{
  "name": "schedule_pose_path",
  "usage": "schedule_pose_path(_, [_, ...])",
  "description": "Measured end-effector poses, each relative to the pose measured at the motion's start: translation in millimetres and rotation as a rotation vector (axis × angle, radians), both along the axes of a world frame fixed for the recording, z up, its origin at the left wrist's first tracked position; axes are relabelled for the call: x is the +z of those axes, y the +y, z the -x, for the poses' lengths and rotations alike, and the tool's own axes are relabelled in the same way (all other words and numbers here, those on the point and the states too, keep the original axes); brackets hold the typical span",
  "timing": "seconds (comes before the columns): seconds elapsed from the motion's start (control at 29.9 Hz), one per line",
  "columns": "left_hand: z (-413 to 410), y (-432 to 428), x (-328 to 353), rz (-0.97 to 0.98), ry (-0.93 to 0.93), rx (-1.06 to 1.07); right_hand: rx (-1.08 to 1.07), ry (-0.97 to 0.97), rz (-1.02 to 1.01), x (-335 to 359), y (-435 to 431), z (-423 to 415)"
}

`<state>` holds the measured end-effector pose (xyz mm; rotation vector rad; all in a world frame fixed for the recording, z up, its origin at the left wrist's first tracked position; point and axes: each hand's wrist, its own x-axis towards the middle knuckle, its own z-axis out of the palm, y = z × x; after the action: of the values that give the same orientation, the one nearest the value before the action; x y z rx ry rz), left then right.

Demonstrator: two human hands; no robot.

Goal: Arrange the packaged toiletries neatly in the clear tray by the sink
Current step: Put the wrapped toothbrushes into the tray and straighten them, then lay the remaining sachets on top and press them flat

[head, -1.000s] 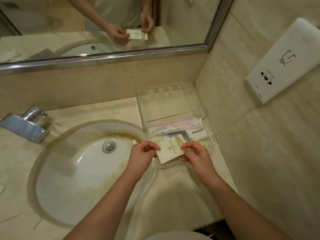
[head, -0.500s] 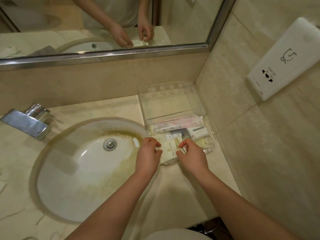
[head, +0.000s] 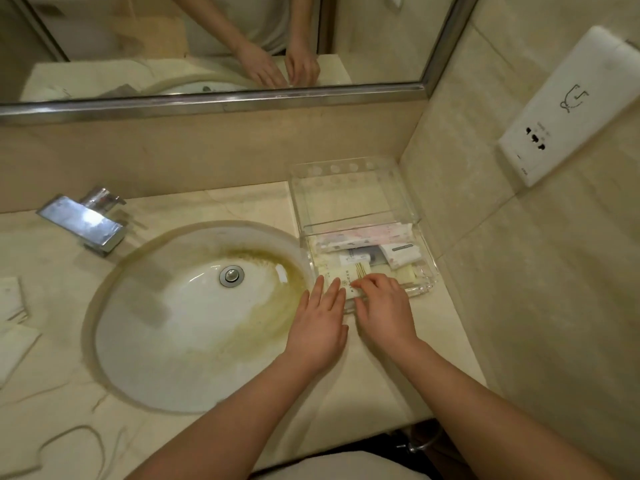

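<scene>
Head view, looking down on a beige stone worktop (head: pixel 242 202) in a bathroom corner

Clear tray (head: pixel 349 188): on the worktop just right of the sink basin (head: pixel 173 341), pushed into the corner against the tiled wall; far half bare, near half holding the packets

In the near half: long pink-and-white packet (head: pixel 363 233) lying crosswise along the divider; white box with dark print (head: pixel 401 254) tilted at the right; dark packet (head: pixel 363 252) beside it; cream packet with gold lines (head: pixel 348 273) at the front left, lying flat, partly under the fingers

Left hand (head: pixel 320 327): flat, fingers straight and together, tips at the tray's near left edge, touching the cream packet; holding nothing

Right hand (head: pixel 384 306): fingers curled, tips down on the cream packet; pinching or merely pressing, cannot tell, thumb hidden

Hands side by side, almost touching

Basin stained yellow-brown toward the tray side, metal drain (head: pixel 231 276) in the middle; chrome faucet (head: pixel 85 225) at rear left

White paper items (head: pixel 12 303) at the worktop's far left edge, too cut off to identify

Mirror (head: pixel 138 46) above, reflecting both hands; white socket plate (head: pixel 571 109) on the right wall
</scene>
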<state>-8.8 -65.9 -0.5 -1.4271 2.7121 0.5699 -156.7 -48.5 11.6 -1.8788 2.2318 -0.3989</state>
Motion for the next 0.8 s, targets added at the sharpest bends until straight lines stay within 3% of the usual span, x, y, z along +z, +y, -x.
schedule_pose_path(0.13, [-6.6,2.6,9.1,-0.003,0.033,0.059,0.033,-0.018,-0.011,6.3,3.8,-3.3])
schedule_pose_path(0.3, [-50.5,13.7,30.7,0.003,0.293,0.417,0.206,-0.147,0.018,20.5,1.7,-37.0])
schedule_pose_path(0.53, [-181.5,35.3,53.0,0.117,0.470,1.063,0.456,-0.298,-0.108,31.6,-12.8,-143.6])
schedule_pose_path(0.8, [-353.6,40.0,44.7,0.130,0.506,1.506,0.585,-0.360,-0.264,28.0,-38.1,-284.6])
